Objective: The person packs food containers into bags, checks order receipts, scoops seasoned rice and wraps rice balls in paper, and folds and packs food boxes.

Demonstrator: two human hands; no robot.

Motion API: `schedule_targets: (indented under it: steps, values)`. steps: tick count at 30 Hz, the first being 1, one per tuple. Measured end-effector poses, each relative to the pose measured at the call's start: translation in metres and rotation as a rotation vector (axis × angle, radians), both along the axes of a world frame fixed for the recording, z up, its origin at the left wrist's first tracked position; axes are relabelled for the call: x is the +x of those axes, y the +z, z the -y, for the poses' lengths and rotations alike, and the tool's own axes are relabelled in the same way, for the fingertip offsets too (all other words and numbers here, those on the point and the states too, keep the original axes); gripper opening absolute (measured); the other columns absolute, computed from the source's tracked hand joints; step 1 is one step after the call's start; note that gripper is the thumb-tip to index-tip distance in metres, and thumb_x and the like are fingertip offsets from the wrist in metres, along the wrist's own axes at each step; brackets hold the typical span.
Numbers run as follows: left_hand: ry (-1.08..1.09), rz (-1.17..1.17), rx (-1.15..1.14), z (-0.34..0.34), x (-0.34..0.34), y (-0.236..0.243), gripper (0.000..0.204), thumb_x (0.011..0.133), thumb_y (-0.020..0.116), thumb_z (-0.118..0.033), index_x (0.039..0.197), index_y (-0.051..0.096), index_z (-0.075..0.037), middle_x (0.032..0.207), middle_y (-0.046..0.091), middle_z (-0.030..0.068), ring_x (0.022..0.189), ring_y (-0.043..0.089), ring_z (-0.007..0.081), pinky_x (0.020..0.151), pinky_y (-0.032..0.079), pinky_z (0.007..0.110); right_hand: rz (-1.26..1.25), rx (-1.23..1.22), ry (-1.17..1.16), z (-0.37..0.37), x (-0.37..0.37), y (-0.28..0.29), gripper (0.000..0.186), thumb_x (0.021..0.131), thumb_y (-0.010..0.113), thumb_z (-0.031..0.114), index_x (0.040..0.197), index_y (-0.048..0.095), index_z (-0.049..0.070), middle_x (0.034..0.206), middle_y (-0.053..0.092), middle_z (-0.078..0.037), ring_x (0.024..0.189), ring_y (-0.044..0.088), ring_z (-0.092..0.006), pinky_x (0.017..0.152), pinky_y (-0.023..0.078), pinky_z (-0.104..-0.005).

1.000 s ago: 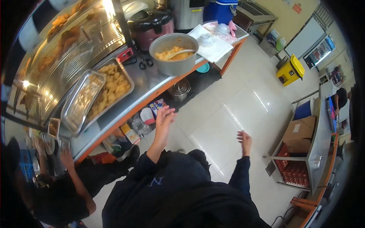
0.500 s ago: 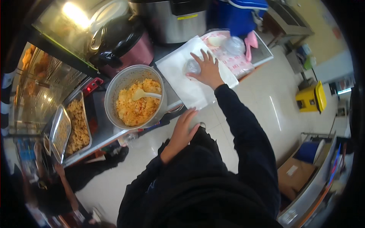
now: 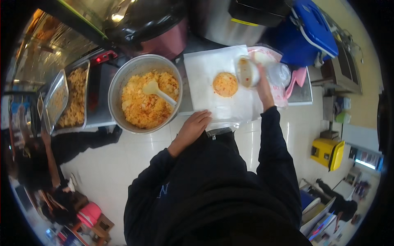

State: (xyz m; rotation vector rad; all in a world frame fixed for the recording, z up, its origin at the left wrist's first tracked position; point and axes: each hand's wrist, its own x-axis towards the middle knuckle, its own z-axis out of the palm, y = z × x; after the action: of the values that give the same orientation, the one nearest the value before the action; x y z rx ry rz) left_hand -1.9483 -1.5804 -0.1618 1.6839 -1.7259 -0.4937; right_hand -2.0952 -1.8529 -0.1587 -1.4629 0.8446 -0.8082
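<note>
Right hand (image 3: 263, 85) grips tilted bowl (image 3: 248, 73), upper centre-right; left hand (image 3: 194, 125), unclenched, rests on white paper (image 3: 200, 70), lower-left corner. Rice mound (image 3: 225, 84) upper centre, bare paper around. Paper overlaps tabletop (image 3: 303, 94) edge; pink-lettered wrapper (image 3: 279, 95) right.

Floor (image 3: 143, 153): pale, glossy tiles, from 3 round to 9 o'clock
Light streaks (image 3: 287, 133): white reflections on the tiles, toward 3 o'clock
Wall (image 3: 367, 92): pale yellow, near 3 o'clock
Surface (image 3: 301, 97): dark-topped, metal-edged, from 10 to 2 o'clock
Yellow bin (image 3: 327, 154): between 3 and 4 o'clock
Wooden furniture (image 3: 102, 226): brown, blurred, around 8 o'clock
</note>
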Motion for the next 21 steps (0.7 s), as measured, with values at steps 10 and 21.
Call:
schedule_targets:
  steps: [10, 21]
  values:
    - [0.160, -0.013, -0.133, -0.004, -0.003, 0.008, 0.016, 0.078, 0.062, -0.005, 0.094, 0.061, -0.004, 0.106, 0.061, 0.0116, 0.103, 0.055, 0.0294, 0.092, 0.043, 0.039, -0.154, -0.776, 0.649, -0.130, 0.190, 0.126, 0.064, 0.070, 0.063, 0.056, 0.112, 0.055, 0.009, 0.097, 0.059, -0.019, 0.089, 0.059, -0.0337, 0.074, 0.047, -0.0456]
    - [0.662, -0.381, -0.238, 0.024, -0.021, 0.020, 0.014, 0.079, 0.061, 0.000, 0.093, 0.064, -0.003, 0.094, 0.066, 0.0089, 0.093, 0.061, 0.0249, 0.089, 0.043, 0.035, -0.605, -0.869, 0.668, -0.030, -0.039, 0.093, 0.060, 0.057, 0.078, 0.028, 0.112, 0.057, 0.011, 0.109, 0.057, -0.008, 0.110, 0.048, -0.0288, 0.096, 0.035, -0.0419]
